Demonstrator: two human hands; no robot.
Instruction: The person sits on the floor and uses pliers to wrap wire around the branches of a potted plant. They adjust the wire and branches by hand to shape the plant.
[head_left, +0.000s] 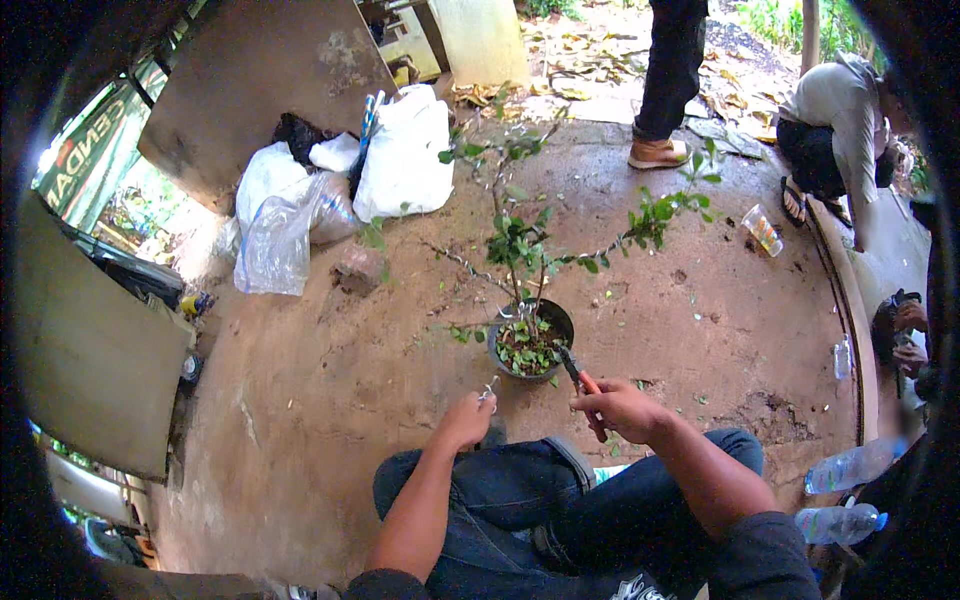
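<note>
A small potted tree (516,240) with wire wound along its branches stands in front of me in a round black pot (497,352). Green leaves lie on the soil inside the pot. My right hand (630,411) is closed round the red-orange handles of a pair of pliers (590,383), whose dark jaws point at the pot's near right rim. Just short of the pot, my left hand (465,420) pinches a thin, bent silvery wire (489,388). I sit cross-legged in blue jeans (510,487), with both forearms over my legs.
White sacks (405,160) and a clear plastic bag (275,250) sit at the back left, near a brick (358,270). A plastic cup (763,231) and plastic bottles (848,468) lie to the right. One person (672,70) stands behind the tree; another (835,120) crouches at the right.
</note>
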